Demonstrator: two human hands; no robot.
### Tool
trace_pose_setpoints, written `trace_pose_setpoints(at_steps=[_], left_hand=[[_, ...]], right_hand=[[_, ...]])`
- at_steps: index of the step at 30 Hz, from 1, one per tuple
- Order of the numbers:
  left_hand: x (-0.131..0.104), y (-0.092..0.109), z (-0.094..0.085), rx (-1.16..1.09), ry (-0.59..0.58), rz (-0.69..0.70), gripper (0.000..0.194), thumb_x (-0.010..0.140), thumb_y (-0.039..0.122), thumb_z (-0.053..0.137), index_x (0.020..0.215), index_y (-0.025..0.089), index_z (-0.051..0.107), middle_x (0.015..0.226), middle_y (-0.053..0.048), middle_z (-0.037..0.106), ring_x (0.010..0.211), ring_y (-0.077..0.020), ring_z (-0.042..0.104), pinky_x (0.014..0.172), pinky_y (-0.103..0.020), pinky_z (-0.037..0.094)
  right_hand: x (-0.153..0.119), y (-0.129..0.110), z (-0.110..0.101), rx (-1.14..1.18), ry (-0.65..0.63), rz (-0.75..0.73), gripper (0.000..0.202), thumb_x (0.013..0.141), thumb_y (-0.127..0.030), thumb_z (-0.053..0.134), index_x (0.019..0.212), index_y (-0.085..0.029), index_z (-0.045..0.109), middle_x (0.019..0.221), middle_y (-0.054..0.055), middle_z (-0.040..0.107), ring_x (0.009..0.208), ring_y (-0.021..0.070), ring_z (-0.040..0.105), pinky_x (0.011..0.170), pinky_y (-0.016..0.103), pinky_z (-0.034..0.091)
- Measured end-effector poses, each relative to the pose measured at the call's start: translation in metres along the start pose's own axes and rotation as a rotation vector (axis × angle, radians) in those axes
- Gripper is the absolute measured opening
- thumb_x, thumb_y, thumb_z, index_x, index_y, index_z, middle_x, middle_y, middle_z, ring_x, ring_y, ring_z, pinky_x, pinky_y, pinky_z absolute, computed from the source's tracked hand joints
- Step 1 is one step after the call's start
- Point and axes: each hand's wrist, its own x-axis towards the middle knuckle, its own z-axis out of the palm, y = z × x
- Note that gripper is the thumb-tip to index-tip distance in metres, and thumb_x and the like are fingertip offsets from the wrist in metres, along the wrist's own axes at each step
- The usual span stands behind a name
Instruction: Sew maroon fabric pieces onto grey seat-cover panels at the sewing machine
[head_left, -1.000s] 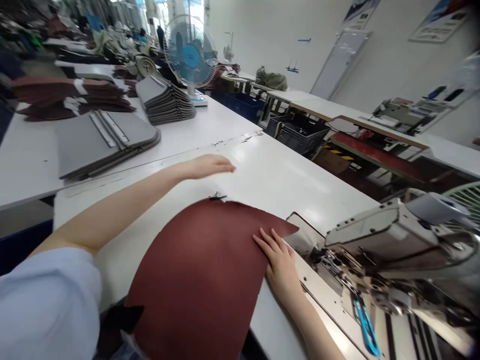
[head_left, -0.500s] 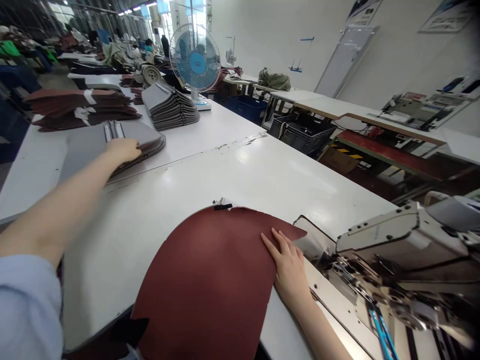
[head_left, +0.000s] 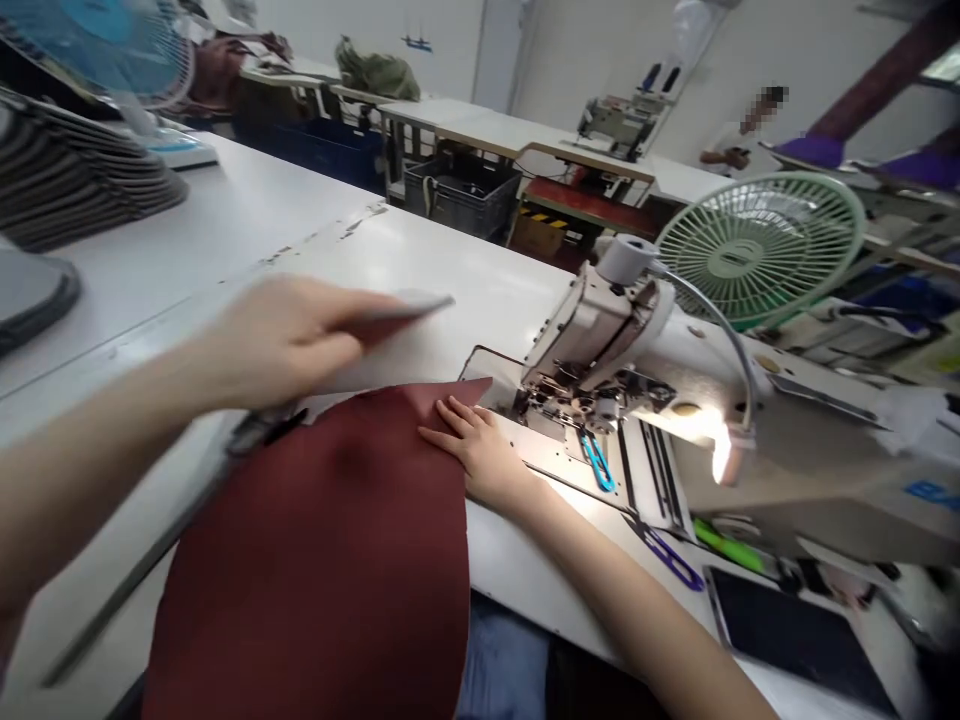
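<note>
A large maroon panel (head_left: 322, 560) with a curved edge, leather-like, lies in front of me and hangs over the table's front edge. My right hand (head_left: 480, 450) rests flat on its pointed corner, fingers spread, just left of the sewing machine's (head_left: 592, 340) needle area. My left hand (head_left: 292, 335), blurred by motion, pinches a second panel (head_left: 405, 310) above the far edge of the maroon one. This held panel is seen nearly edge-on, greyish on top and reddish beneath. Behind my left forearm a long dark edge slants down; whether it belongs to the held panel I cannot tell.
Blue thread snips (head_left: 598, 460), purple-handled scissors (head_left: 671, 560) and a dark tablet-like device (head_left: 795, 630) lie right of my right arm. A green fan (head_left: 757, 250) stands behind the machine. Stacked grey panels (head_left: 90, 170) and a blue fan (head_left: 97, 40) are at left. A person (head_left: 731, 145) is far back.
My left hand has left the grey stack and come right, now with a panel in it. The view has swung right, showing more of the sewing machine. My right hand stays on the maroon panel.
</note>
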Motion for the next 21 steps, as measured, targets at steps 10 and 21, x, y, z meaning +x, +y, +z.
trace_pose_setpoints(at_steps=[10, 21], left_hand=[[0.057, 0.072, 0.158, -0.079, -0.412, 0.464, 0.035, 0.077, 0.027, 0.053, 0.109, 0.024, 0.066, 0.116, -0.007, 0.067, 0.109, -0.0273, 0.058, 0.093, -0.041, 0.044], [0.072, 0.071, 0.164, -0.04, -0.42, 0.594, 0.068, 0.073, 0.023, 0.054, 0.14, 0.018, 0.048, 0.155, -0.008, 0.04, 0.14, -0.0315, 0.036, 0.112, -0.045, 0.038]], right_hand=[[-0.071, 0.012, -0.008, 0.154, 0.05, -0.075, 0.047, 0.091, -0.025, 0.056, 0.137, -0.029, 0.057, 0.138, 0.004, 0.06, 0.128, 0.0218, 0.048, 0.111, 0.04, 0.027], [-0.075, 0.019, 0.009, 0.149, 0.148, -0.114, 0.038, 0.093, -0.036, 0.049, 0.127, -0.026, 0.064, 0.134, 0.007, 0.061, 0.116, 0.0245, 0.052, 0.104, 0.043, 0.029]])
